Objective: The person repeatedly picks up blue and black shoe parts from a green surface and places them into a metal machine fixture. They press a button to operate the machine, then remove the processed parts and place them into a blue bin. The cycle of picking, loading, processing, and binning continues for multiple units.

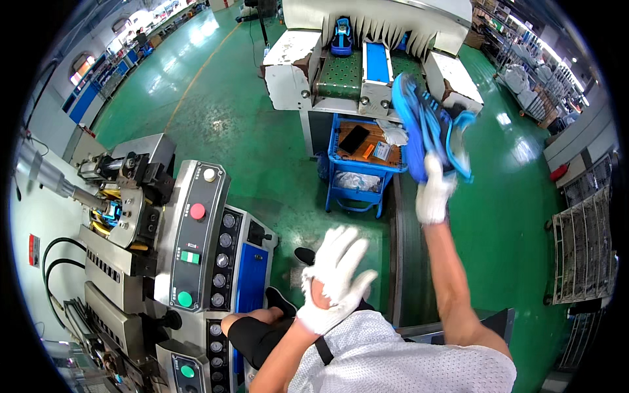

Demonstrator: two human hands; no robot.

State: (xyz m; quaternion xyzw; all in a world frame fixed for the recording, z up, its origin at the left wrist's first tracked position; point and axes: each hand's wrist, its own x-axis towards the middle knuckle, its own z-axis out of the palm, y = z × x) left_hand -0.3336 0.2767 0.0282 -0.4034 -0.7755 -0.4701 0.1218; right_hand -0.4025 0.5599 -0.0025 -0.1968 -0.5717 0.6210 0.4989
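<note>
A: Taking the clock as centred on the view, where is the open room?
B: Bare green floor [216, 98] lies at 11 o'clock, and more at 3, between the right arm and a wire rack [583, 245]. The tight side is 8 o'clock, where a machine's control panel [200, 232] ends near the person's knee.
A: And toward 1?
B: The front edge of a white conveyor machine [288, 72], with a blue cart [335, 157] below it. The blue footwear [409, 121] is up at 2 o'clock, overlapping both in view; I can't tell whether it touches either.
A: The hands?
B: The right hand [434, 195], gloved, is at 3 o'clock on an outstretched arm, fingers closed around the lower end of the footwear. The left hand [337, 278], also gloved, is near 6, spread wide with nothing in it, thumb toward 3.
A: Counts?
B: Motion blur hides whether the right holds one shoe or two. The conveyor has two green belts [339, 77], with one blue shoe [341, 38] plainly visible on the left belt. The cart's top carries one black phone [354, 139]. The panel's upper section has one red button [198, 211] and one white button [209, 175].
</note>
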